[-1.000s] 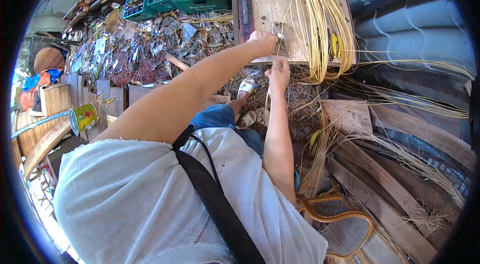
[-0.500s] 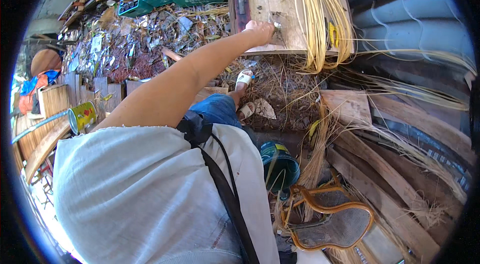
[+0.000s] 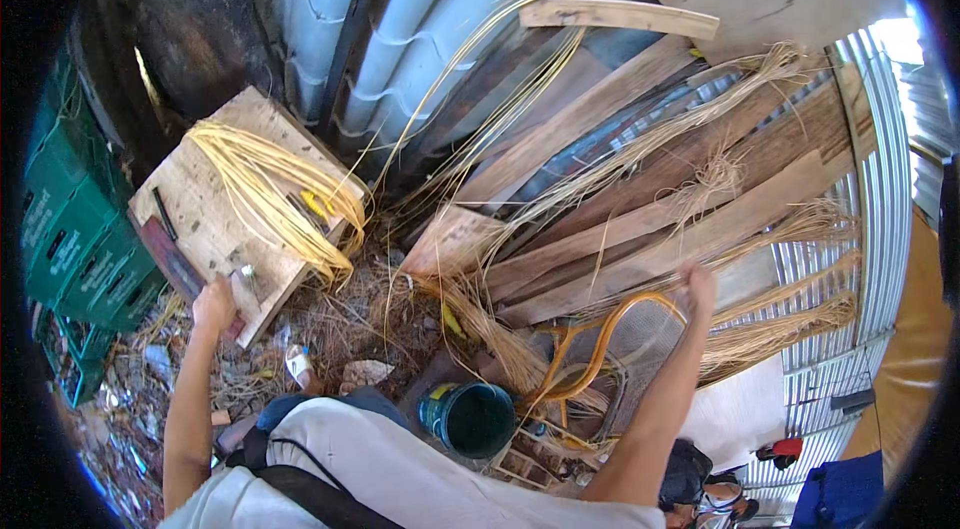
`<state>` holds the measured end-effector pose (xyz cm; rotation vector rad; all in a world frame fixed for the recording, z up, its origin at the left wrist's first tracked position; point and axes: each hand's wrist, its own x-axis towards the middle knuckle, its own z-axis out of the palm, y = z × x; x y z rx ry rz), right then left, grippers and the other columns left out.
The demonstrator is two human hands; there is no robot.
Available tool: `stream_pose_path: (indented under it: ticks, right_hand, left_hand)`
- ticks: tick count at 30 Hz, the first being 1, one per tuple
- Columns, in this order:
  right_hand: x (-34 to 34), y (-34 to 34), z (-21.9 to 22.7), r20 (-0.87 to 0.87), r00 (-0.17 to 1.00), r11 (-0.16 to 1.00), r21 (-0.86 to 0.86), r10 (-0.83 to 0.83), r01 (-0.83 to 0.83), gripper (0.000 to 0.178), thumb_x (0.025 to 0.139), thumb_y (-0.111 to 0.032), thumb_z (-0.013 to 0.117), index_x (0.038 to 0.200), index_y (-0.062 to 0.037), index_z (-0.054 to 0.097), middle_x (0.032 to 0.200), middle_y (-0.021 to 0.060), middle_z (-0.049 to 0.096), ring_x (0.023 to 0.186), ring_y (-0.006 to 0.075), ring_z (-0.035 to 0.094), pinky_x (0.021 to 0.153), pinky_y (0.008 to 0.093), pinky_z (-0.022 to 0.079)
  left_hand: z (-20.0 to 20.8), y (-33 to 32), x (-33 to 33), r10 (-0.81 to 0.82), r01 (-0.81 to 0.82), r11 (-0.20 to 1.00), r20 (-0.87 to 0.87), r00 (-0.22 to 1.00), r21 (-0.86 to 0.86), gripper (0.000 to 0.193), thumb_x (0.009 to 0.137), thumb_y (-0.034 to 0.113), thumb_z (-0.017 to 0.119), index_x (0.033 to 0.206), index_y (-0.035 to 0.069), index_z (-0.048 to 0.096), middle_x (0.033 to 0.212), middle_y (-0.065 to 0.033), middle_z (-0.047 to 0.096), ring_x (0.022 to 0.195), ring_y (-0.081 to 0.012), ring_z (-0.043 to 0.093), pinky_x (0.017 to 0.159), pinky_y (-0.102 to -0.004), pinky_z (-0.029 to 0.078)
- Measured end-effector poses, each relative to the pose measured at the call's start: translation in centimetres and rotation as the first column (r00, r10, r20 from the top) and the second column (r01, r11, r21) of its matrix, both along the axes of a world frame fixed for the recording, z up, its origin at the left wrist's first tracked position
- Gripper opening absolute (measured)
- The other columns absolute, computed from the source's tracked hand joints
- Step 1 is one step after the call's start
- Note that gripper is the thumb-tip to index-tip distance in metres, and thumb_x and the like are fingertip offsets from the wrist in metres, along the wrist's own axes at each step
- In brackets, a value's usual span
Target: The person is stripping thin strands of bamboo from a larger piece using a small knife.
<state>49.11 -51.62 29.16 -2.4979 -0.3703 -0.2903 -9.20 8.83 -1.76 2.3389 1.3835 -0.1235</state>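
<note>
My left hand [image 3: 213,306] is closed at the near edge of a wooden board [image 3: 262,291], beside a small shiny metal piece [image 3: 246,273]. What its fingers hold is hidden. On the same board lies a looped bundle of pale yellow cane strips [image 3: 262,174], hanging over the right edge. Out to the right, my right hand [image 3: 697,286] is raised with its fingers closed, above the wooden planks and near a chair with a curved cane frame [image 3: 601,344]. Anything in those fingers is too thin or blurred to make out.
A dark green bucket [image 3: 480,421] stands just ahead of my body. Long planks [image 3: 640,229] and bundles of dry fibre [image 3: 795,324] lie to the right. Green crates [image 3: 85,239] stack at far left; grey corrugated sheets [image 3: 440,19] rise behind. Litter [image 3: 130,449] covers the ground.
My view has swung to the right, so the board now appears farther left. My right hand has come into view, stretched out to the right. The left hand stays at the board's near edge.
</note>
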Motion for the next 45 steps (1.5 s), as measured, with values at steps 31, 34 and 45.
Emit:
stream_pose_path:
  ticks: [31,34,45]
  right_hand:
    - [35.7,35.0,25.2,0.189,0.975,0.673,0.707,0.118,-0.219,0.023,0.082,-0.023,0.069,0.078,-0.0025,0.058,0.065,0.0104,0.061,0.058,0.021,0.063,0.046,0.0309,0.049]
    - [37.5,33.6,13.0,-0.179,0.88,0.689,0.695,0.439,-0.203,0.044,0.092,-0.027,0.052,0.131,-0.0074,0.049,0.136,0.0136,0.048,0.133,0.0249,0.034,0.105,0.0414,0.028]
    - [11.3,29.9,-26.3,-0.121,0.514,-0.087,0.928,0.849,0.362,0.021,0.091,-0.03,0.058,0.094,-0.0093,0.062,0.069,-0.0026,0.061,0.052,0.0059,0.048,0.041,0.0189,0.039]
  left_hand:
    - [18.4,-6.7,15.4,0.075,0.224,0.904,0.65,0.757,-0.365,0.019,0.086,0.023,0.064,0.082,0.004,0.062,0.062,-0.0035,0.052,0.062,-0.0067,0.048,0.056,-0.0273,0.043]
    - [13.9,-7.6,13.6,0.007,0.174,0.957,0.618,0.786,-0.233,0.027,0.089,0.029,0.058,0.086,0.003,0.062,0.063,-0.0108,0.053,0.061,-0.0116,0.048,0.058,-0.0334,0.044]
    - [5.0,3.5,9.9,0.73,-0.489,0.658,0.326,0.601,-0.572,0.031,0.087,0.03,0.057,0.085,0.0,0.065,0.067,-0.0035,0.061,0.053,-0.0092,0.053,0.049,-0.0266,0.042]
